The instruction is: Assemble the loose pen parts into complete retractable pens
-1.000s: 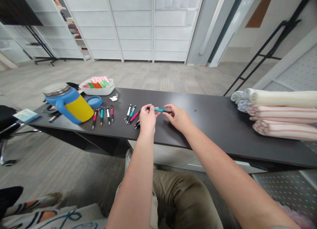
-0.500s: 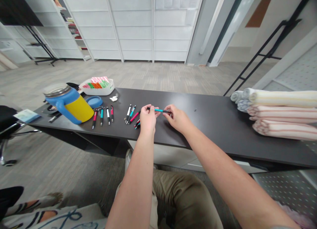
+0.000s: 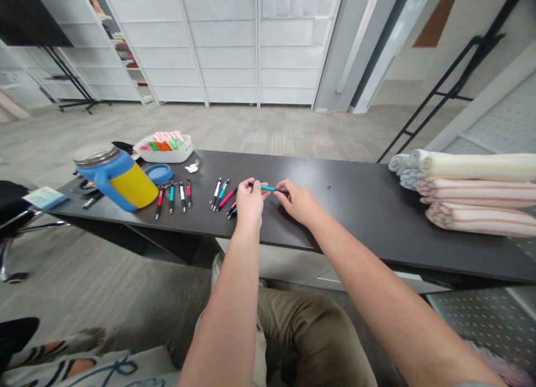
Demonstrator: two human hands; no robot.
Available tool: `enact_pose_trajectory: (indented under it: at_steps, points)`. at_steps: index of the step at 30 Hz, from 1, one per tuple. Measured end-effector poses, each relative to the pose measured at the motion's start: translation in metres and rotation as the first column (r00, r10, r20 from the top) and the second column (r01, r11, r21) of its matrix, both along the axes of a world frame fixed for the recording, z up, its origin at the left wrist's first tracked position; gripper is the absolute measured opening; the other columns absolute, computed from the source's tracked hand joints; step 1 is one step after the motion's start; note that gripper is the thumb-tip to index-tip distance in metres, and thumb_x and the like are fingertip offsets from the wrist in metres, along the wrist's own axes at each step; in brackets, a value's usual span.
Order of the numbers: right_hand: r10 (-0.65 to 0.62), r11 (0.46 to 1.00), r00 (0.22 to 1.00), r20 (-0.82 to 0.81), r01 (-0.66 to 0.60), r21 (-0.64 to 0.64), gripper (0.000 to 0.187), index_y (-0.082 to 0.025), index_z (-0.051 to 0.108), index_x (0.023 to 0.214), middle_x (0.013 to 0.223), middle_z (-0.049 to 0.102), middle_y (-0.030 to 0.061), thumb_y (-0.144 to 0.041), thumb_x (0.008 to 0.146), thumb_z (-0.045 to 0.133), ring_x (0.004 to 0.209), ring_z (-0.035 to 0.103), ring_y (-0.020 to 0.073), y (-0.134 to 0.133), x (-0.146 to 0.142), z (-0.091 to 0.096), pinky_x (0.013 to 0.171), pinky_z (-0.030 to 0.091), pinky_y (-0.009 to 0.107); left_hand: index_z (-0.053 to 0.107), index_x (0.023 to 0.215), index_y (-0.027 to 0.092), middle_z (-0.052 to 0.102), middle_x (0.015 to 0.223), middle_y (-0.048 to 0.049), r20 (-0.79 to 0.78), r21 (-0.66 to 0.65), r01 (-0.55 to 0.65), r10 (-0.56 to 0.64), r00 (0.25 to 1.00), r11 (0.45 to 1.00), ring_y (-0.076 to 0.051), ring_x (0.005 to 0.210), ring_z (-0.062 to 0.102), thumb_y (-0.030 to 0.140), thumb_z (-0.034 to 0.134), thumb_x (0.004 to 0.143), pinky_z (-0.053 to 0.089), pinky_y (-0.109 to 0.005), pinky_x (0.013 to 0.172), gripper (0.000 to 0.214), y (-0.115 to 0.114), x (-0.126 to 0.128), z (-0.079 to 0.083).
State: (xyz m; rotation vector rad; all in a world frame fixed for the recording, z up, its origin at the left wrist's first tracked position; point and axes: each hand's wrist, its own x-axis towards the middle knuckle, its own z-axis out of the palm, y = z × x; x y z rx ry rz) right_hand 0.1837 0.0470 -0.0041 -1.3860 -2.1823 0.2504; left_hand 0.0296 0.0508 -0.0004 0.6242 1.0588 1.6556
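Observation:
A teal and black pen (image 3: pixel 268 188) lies level between my hands, above the dark table (image 3: pixel 352 208). My left hand (image 3: pixel 250 198) pinches its left part, and the fingers of my right hand (image 3: pixel 295 199) close round its black right end. Just left of my left hand lie several loose pens, among them a white and black pen (image 3: pixel 216 191) and a red pen (image 3: pixel 226 199). Farther left, a red pen (image 3: pixel 159 202), a teal pen (image 3: pixel 171 198) and a white pen (image 3: pixel 182 197) lie in a row with another red one. A tiny dark piece (image 3: pixel 329 186) rests right of my right hand.
A blue and yellow mug (image 3: pixel 138 186) stands at left, beside a blue lid (image 3: pixel 159 173). Behind them is a white basket (image 3: pixel 184 152) of colourful packets, near a crumpled white tissue (image 3: pixel 192 168). Rolled striped cloths (image 3: pixel 481 192) are stacked at right. Someone's legs (image 3: pixel 71 353) show lower left.
My right hand has shifted very slightly left along the pen. Both hands still hold it, and the other things lie where they were.

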Motion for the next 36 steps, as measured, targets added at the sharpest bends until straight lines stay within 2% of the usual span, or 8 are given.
enact_pose_trajectory:
  at_steps: [4, 8, 12, 17, 21, 25, 31, 36]
  points:
    - [0.047, 0.999, 0.998, 0.029, -0.048, 0.008, 0.029, -0.025, 0.066, 0.110, 0.095, 0.076, 0.0046, -0.041, 0.109, 0.042, 0.081, 0.068, 0.0202, -0.0003, 0.0001, 0.0007, 0.070, 0.041, 0.028, 0.049, 0.112, 0.016, 0.074, 0.088, -0.0071, -0.015, -0.013, 0.010, -0.010, 1.000, 1.000, -0.018, 0.079, 0.075, 0.011, 0.054, 0.101, 0.062, -0.044, 0.090, 0.013, 0.0010, -0.0004, -0.0012]
    - [0.015, 1.000, 0.999, 0.039, -0.015, -0.013, 0.029, -0.025, 0.065, 0.117, 0.092, 0.076, 0.0034, -0.045, 0.108, 0.046, 0.078, 0.067, 0.0201, 0.0000, 0.0003, 0.0006, 0.068, 0.040, 0.028, 0.049, 0.112, 0.016, 0.074, 0.089, -0.0072, -0.010, -0.010, 0.010, -0.010, 1.000, 1.000, -0.018, 0.082, 0.075, 0.011, 0.054, 0.101, 0.062, -0.044, 0.091, 0.014, 0.0015, -0.0016, -0.0014]
    - [0.068, 0.997, 0.996, 0.058, -0.066, -0.025, 0.038, -0.025, 0.069, 0.103, 0.093, 0.076, 0.0042, -0.042, 0.111, 0.036, 0.083, 0.068, 0.0197, 0.0003, 0.0006, 0.0006, 0.072, 0.042, 0.028, 0.050, 0.112, 0.016, 0.074, 0.088, -0.0069, -0.020, -0.027, 0.023, -0.024, 1.000, 0.999, -0.016, 0.077, 0.074, 0.010, 0.053, 0.101, 0.062, -0.043, 0.089, 0.013, 0.0010, -0.0025, -0.0010]
    - [0.028, 0.999, 1.000, 0.012, -0.028, -0.016, 0.025, -0.025, 0.066, 0.114, 0.090, 0.074, 0.0031, -0.043, 0.105, 0.052, 0.077, 0.066, 0.0194, 0.0005, 0.0007, -0.0002, 0.068, 0.042, 0.028, 0.051, 0.110, 0.016, 0.074, 0.088, -0.0072, 0.003, -0.003, 0.033, -0.033, 0.999, 0.999, -0.016, 0.079, 0.075, 0.009, 0.053, 0.100, 0.061, -0.041, 0.090, 0.013, 0.0003, -0.0025, -0.0011]
    - [0.076, 0.997, 0.995, 0.059, -0.076, -0.007, 0.034, -0.024, 0.068, 0.099, 0.093, 0.075, 0.0054, -0.040, 0.110, 0.041, 0.085, 0.067, 0.0200, 0.0014, 0.0007, -0.0005, 0.074, 0.042, 0.029, 0.052, 0.111, 0.016, 0.075, 0.090, -0.0082, -0.003, 0.003, 0.051, -0.051, 0.999, 0.999, -0.017, 0.080, 0.074, 0.009, 0.053, 0.100, 0.061, -0.043, 0.091, 0.013, 0.0000, -0.0025, -0.0005]
    - [0.024, 1.000, 1.000, 0.016, -0.024, -0.015, 0.028, -0.025, 0.067, 0.111, 0.091, 0.075, 0.0036, -0.043, 0.108, 0.046, 0.078, 0.066, 0.0197, 0.0015, 0.0006, -0.0006, 0.070, 0.041, 0.028, 0.052, 0.113, 0.017, 0.075, 0.092, -0.0078, -0.011, 0.008, 0.068, -0.068, 0.998, 0.998, -0.016, 0.081, 0.074, 0.009, 0.051, 0.101, 0.060, -0.042, 0.092, 0.014, -0.0004, -0.0022, -0.0004]
    - [0.064, 0.998, 0.997, 0.040, -0.064, -0.016, 0.039, -0.023, 0.067, 0.091, 0.087, 0.074, 0.0043, -0.037, 0.111, 0.036, 0.081, 0.067, 0.0193, 0.0013, -0.0001, -0.0001, 0.073, 0.041, 0.028, 0.052, 0.118, 0.017, 0.076, 0.102, -0.0110, -0.044, 0.031, 0.137, -0.135, 0.990, 0.990, -0.016, 0.084, 0.073, 0.006, 0.048, 0.101, 0.060, -0.039, 0.090, 0.021, -0.0023, -0.0012, 0.0013]
    - [0.054, 0.998, 0.999, 0.008, -0.054, -0.046, 0.033, -0.023, 0.068, 0.092, 0.082, 0.073, 0.0032, -0.043, 0.107, 0.047, 0.072, 0.064, 0.0180, 0.0002, -0.0005, 0.0007, 0.067, 0.039, 0.028, 0.051, 0.119, 0.019, 0.076, 0.105, -0.0107, -0.002, 0.044, 0.151, -0.151, 0.988, 0.987, -0.017, 0.087, 0.073, 0.005, 0.049, 0.099, 0.059, -0.039, 0.092, 0.024, -0.0038, -0.0021, 0.0043]
